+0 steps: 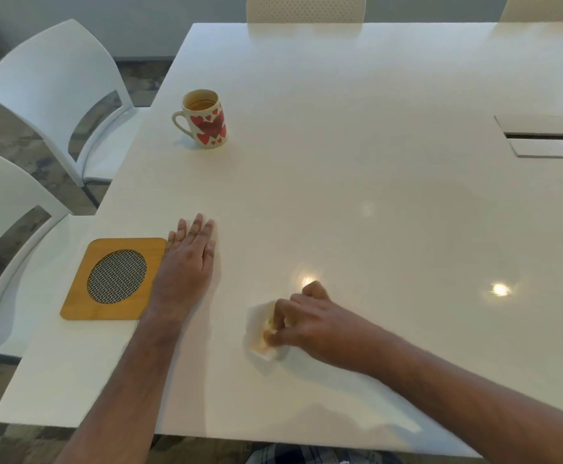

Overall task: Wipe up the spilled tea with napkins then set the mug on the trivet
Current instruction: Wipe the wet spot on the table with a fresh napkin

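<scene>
White chairs (55, 95) flank the glossy white counter (357, 135). Right hand (302, 324) pinches a crumpled, tea-stained napkin (260, 333) against the counter near its front edge. Left hand (189, 259) lies flat with fingers straight, just beside the bamboo trivet (114, 279). Farther back stands the heart-patterned mug (204, 120), upright, tea inside, well apart from the trivet.

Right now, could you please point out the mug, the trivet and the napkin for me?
mug (208, 127): head view, on its heart-patterned side.
trivet (82, 296): head view, on its wooden frame.
napkin (256, 316): head view, on its white part.
</scene>
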`<state>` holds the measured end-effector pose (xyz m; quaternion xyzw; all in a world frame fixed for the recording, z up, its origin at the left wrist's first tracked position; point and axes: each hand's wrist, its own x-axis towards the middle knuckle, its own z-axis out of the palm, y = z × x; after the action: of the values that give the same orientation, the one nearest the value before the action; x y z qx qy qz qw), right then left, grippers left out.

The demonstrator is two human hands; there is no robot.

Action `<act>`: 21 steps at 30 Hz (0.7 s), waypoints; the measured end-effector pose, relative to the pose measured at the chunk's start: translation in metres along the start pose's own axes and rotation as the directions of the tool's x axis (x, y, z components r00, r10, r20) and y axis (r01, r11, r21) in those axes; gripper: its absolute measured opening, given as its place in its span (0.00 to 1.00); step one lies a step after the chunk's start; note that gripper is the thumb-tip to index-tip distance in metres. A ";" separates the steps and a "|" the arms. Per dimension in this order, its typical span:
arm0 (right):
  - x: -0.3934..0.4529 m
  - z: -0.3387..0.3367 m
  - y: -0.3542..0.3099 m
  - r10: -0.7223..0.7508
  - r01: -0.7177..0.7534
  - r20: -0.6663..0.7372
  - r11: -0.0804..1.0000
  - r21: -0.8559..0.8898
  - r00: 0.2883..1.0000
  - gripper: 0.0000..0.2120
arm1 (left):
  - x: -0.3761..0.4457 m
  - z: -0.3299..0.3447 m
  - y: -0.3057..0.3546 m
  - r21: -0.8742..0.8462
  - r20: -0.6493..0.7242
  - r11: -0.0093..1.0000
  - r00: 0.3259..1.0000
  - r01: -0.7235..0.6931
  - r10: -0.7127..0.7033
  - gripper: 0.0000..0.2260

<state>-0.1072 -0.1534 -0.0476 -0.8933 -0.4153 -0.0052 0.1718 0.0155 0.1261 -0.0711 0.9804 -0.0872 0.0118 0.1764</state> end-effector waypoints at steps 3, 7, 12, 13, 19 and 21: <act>-0.005 -0.016 0.038 0.176 -0.172 -0.136 0.984 0.040 0.975 0.09 | -0.002 0.003 0.002 0.005 -0.008 1.000 1.000 0.015 -0.015 0.23; -0.009 -0.045 0.104 0.522 -0.535 -0.210 0.845 -0.007 0.827 0.11 | -0.006 0.006 0.007 0.008 -0.030 0.999 0.999 0.039 -0.039 0.23; -0.007 -0.038 0.089 0.523 -0.544 -0.224 0.839 -0.036 0.822 0.12 | -0.010 0.008 0.016 0.005 -0.006 0.998 0.998 0.056 -0.056 0.23; -0.009 -0.032 0.073 0.476 -0.493 -0.216 0.870 -0.028 0.853 0.11 | -0.010 0.008 0.017 0.008 -0.003 0.998 0.998 0.059 -0.059 0.23; -0.063 -0.009 0.000 0.247 -0.246 -0.030 0.969 0.017 0.969 0.15 | -0.010 0.004 0.022 -0.009 0.005 0.997 0.997 0.082 -0.082 0.24; -0.089 -0.011 -0.004 0.225 -0.225 0.020 0.974 0.004 0.974 0.19 | -0.010 0.005 0.025 -0.018 -0.001 0.994 0.995 0.104 -0.104 0.23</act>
<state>-0.1666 -0.2203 -0.0493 -0.9341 -0.3130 0.0243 0.1703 0.0013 0.1030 -0.0675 0.9820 -0.0359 0.0028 0.1857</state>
